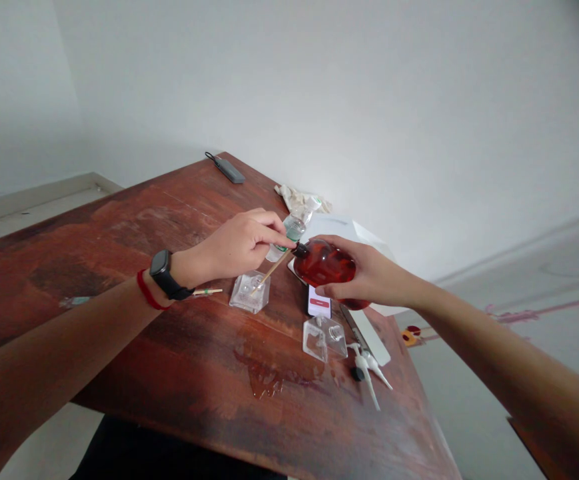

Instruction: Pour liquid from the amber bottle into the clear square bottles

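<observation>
Tilting red bottle [325,265], right hand [369,273]

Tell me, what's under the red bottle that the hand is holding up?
Under the red bottle, held tipped by the right hand, lies a phone with a red mark on its screen. The bottle and fingers cover its top end.

Soft even daylight, tilted wide-angle view, dark top-right corner

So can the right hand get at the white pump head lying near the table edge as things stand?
Probably not right away: the right hand is wrapped around the red bottle, held tipped above the table. The pump head itself lies uncovered below it, so the path looks free once the bottle is set down.
</observation>
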### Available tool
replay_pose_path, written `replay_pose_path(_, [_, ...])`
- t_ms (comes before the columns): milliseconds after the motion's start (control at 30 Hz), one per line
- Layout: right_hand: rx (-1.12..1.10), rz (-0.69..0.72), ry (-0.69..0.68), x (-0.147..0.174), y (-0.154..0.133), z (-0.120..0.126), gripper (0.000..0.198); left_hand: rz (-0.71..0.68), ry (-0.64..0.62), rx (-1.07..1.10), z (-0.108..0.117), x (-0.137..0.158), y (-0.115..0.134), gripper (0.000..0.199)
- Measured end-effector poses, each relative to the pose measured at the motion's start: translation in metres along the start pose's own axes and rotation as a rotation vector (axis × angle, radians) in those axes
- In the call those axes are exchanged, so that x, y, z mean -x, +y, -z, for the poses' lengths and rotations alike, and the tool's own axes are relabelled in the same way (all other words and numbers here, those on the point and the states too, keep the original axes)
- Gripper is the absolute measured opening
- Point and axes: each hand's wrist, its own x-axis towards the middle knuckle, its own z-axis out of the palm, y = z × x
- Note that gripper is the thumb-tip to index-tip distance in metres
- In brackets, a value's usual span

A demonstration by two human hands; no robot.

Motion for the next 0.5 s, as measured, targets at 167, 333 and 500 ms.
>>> replay_pose_path(167, [0.015, -0.016, -0.008, 0.0002, -0.0025, 0.0009, 0.068, 0.006, -0.004, -0.018, -0.0002, -0.0001, -0.0002, 0.052])
replay_pose_path(333, [0.032, -0.005, -0.018, 0.0006, -0.0063, 0.0031, 0.065, -0.008, -0.002, -0.014, -0.001, 0.0, -0.0004, 0.052])
replay_pose_path(500, [0.042, -0.027, -0.026, 0.0001, -0.007, 0.0049, 0.068, -0.02, 0.005, -0.016, -0.0016, -0.0001, 0.0003, 0.052])
